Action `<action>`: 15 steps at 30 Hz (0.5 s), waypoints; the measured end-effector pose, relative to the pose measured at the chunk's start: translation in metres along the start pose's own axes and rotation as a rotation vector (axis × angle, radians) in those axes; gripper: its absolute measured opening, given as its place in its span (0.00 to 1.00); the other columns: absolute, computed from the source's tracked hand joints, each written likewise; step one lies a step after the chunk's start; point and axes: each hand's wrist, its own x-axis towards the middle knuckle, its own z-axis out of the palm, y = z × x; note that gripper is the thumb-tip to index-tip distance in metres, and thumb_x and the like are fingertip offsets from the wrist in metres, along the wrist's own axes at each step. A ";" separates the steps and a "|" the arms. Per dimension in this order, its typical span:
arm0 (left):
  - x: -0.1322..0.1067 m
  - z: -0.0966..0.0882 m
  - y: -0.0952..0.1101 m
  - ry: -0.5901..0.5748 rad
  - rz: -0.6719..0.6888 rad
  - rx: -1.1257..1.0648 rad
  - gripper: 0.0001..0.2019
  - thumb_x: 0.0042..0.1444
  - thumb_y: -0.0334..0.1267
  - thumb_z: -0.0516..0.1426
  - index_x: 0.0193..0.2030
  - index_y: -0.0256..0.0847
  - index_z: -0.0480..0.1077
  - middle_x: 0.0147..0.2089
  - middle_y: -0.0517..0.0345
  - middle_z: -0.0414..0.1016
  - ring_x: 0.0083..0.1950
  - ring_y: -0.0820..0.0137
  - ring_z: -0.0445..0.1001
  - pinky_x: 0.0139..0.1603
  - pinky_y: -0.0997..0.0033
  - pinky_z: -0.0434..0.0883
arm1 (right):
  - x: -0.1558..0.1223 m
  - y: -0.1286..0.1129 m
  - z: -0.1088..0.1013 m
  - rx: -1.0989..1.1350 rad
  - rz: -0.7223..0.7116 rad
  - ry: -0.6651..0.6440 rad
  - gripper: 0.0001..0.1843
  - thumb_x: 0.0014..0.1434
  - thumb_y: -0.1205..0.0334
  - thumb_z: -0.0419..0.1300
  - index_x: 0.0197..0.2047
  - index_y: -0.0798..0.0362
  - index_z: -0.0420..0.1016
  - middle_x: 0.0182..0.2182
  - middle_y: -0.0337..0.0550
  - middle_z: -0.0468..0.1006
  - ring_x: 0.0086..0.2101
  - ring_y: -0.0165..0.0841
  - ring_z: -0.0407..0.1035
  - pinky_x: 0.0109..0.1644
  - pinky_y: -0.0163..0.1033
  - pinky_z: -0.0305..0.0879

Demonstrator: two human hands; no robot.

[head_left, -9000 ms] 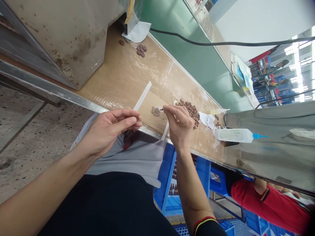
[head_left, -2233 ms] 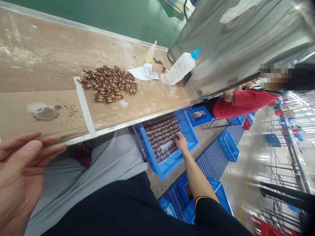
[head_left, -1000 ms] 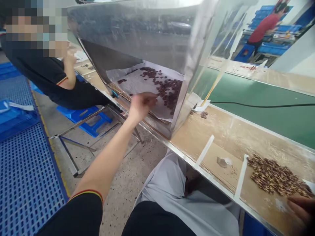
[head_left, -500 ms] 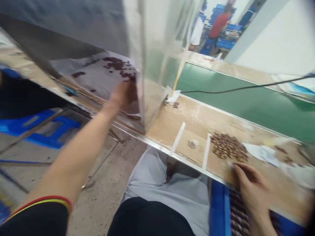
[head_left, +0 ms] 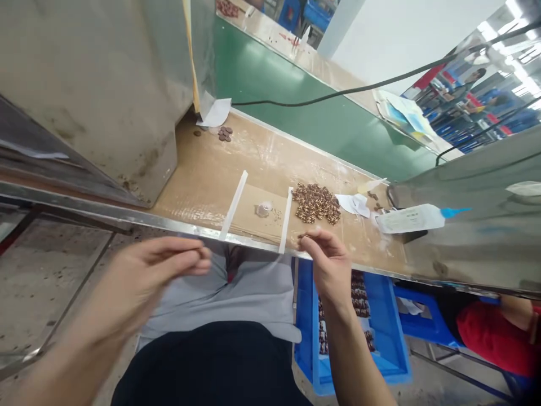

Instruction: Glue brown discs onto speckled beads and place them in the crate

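Note:
My left hand (head_left: 156, 273) hovers just off the bench's front edge, thumb and fingers pinched together. Whatever it may hold is too small or hidden to make out. Over the front edge, my right hand (head_left: 332, 270) pinches a small dark brown piece (head_left: 301, 237) between thumb and forefinger. Beyond that hand lies a heap of small brown and gold pieces (head_left: 316, 204) on the brown board-covered bench (head_left: 198, 186). Left of the heap, a small clear cup-like thing (head_left: 264, 209) sits between two white strips (head_left: 234, 204).
A white bottle with a blue nozzle (head_left: 412, 219) lies at the right. Below the bench stands a blue crate (head_left: 306, 332) with rows of dark pieces. Metal housings flank the bench, and a green belt (head_left: 296, 90) runs behind. A person in red (head_left: 499, 338) is at right.
My left hand has come out of the metal housing and back to the bench's front edge. My view has swung right. The right hand remains near the heap, pinching.

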 end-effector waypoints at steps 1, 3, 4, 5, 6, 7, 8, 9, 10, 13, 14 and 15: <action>-0.002 0.010 -0.011 -0.038 -0.101 -0.102 0.13 0.49 0.45 0.82 0.39 0.48 0.90 0.44 0.51 0.91 0.39 0.59 0.89 0.45 0.62 0.90 | -0.007 -0.007 0.013 0.067 0.041 -0.073 0.13 0.62 0.54 0.83 0.46 0.46 0.89 0.41 0.41 0.89 0.39 0.37 0.81 0.49 0.44 0.81; -0.002 0.037 -0.032 -0.094 -0.210 -0.295 0.12 0.52 0.43 0.81 0.43 0.49 0.91 0.49 0.53 0.92 0.45 0.61 0.90 0.53 0.64 0.89 | -0.018 -0.016 0.035 0.184 0.105 -0.195 0.12 0.62 0.55 0.83 0.45 0.45 0.89 0.41 0.40 0.88 0.38 0.35 0.80 0.48 0.43 0.80; -0.001 0.050 -0.039 -0.111 -0.239 -0.373 0.12 0.53 0.42 0.81 0.44 0.49 0.91 0.49 0.53 0.92 0.48 0.62 0.90 0.57 0.64 0.88 | -0.022 -0.019 0.044 0.230 0.130 -0.234 0.11 0.62 0.56 0.83 0.44 0.44 0.89 0.41 0.40 0.89 0.39 0.35 0.80 0.47 0.42 0.80; 0.001 0.061 -0.044 -0.113 -0.251 -0.433 0.13 0.54 0.41 0.81 0.44 0.48 0.91 0.49 0.54 0.92 0.49 0.62 0.90 0.59 0.64 0.88 | -0.025 -0.020 0.050 0.264 0.151 -0.255 0.11 0.62 0.56 0.83 0.43 0.44 0.89 0.42 0.40 0.89 0.39 0.35 0.79 0.47 0.42 0.79; 0.002 0.069 -0.047 -0.109 -0.258 -0.471 0.13 0.53 0.40 0.82 0.44 0.48 0.91 0.47 0.55 0.92 0.49 0.63 0.90 0.59 0.64 0.88 | -0.027 -0.021 0.055 0.290 0.174 -0.262 0.11 0.61 0.57 0.84 0.43 0.44 0.89 0.43 0.39 0.89 0.39 0.34 0.79 0.47 0.41 0.79; 0.003 0.075 -0.047 -0.101 -0.261 -0.492 0.14 0.51 0.40 0.83 0.43 0.47 0.91 0.46 0.55 0.92 0.48 0.64 0.90 0.58 0.64 0.88 | -0.028 -0.020 0.058 0.307 0.196 -0.264 0.11 0.61 0.57 0.84 0.43 0.44 0.89 0.45 0.39 0.89 0.38 0.33 0.78 0.47 0.41 0.79; 0.003 0.079 -0.047 -0.096 -0.262 -0.496 0.14 0.50 0.39 0.83 0.43 0.46 0.91 0.45 0.55 0.92 0.46 0.64 0.90 0.57 0.65 0.88 | -0.028 -0.019 0.060 0.317 0.219 -0.268 0.11 0.61 0.57 0.84 0.43 0.44 0.89 0.46 0.39 0.89 0.38 0.33 0.77 0.47 0.40 0.79; 0.002 0.081 -0.045 -0.094 -0.258 -0.489 0.14 0.50 0.39 0.83 0.42 0.46 0.91 0.44 0.54 0.92 0.46 0.64 0.90 0.57 0.65 0.88 | -0.028 -0.018 0.061 0.321 0.236 -0.274 0.11 0.61 0.57 0.84 0.43 0.45 0.89 0.47 0.40 0.89 0.38 0.32 0.77 0.47 0.40 0.78; 0.002 0.082 -0.044 -0.097 -0.249 -0.477 0.14 0.50 0.40 0.83 0.42 0.45 0.91 0.44 0.53 0.92 0.45 0.63 0.90 0.56 0.65 0.88 | -0.027 -0.016 0.062 0.321 0.246 -0.283 0.11 0.61 0.57 0.84 0.43 0.45 0.89 0.48 0.40 0.89 0.39 0.32 0.77 0.47 0.39 0.78; -0.001 0.082 -0.040 -0.117 -0.221 -0.425 0.14 0.51 0.41 0.83 0.42 0.44 0.91 0.44 0.51 0.93 0.45 0.62 0.91 0.56 0.64 0.88 | -0.027 -0.012 0.062 0.299 0.235 -0.299 0.10 0.63 0.57 0.83 0.44 0.45 0.89 0.49 0.41 0.89 0.42 0.34 0.78 0.46 0.38 0.77; -0.002 0.082 -0.039 -0.117 -0.210 -0.404 0.14 0.52 0.42 0.83 0.42 0.44 0.90 0.44 0.52 0.93 0.44 0.62 0.91 0.55 0.64 0.88 | -0.027 -0.011 0.062 0.282 0.227 -0.301 0.10 0.63 0.57 0.82 0.44 0.45 0.89 0.49 0.41 0.89 0.44 0.35 0.79 0.47 0.39 0.77; -0.002 0.083 -0.039 -0.112 -0.198 -0.383 0.13 0.52 0.42 0.82 0.42 0.44 0.90 0.44 0.52 0.92 0.43 0.62 0.91 0.55 0.64 0.88 | -0.027 -0.011 0.062 0.261 0.220 -0.306 0.10 0.63 0.56 0.82 0.45 0.45 0.89 0.49 0.41 0.89 0.45 0.36 0.79 0.47 0.40 0.78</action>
